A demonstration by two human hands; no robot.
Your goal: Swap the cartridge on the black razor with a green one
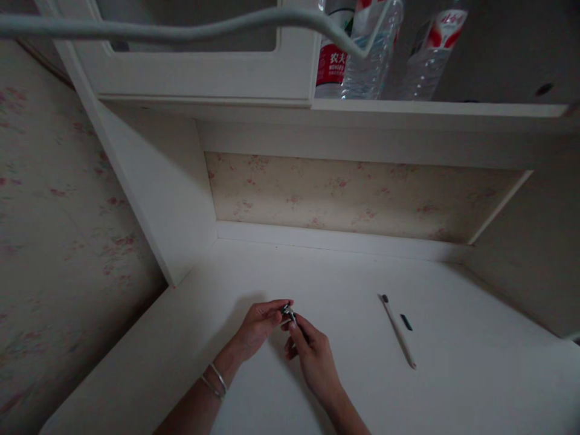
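Smooth white desk [453, 374]; slim pale pen [399, 332] lying apart. Left hand [258, 329] and right hand [312, 356] are pinching one small metallic piece [287, 312] together.

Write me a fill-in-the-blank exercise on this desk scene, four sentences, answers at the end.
1. Both hands meet over the desk and pinch one small ____ object between the fingertips.
2. Bangles circle the wrist of the ____ hand.
3. To the right of the right hand, a long pale ____ lies on the desk beside a small dark cap.
4. On the shelf above stand plastic ____ with red labels.

Answers: metallic; left; pen; bottles
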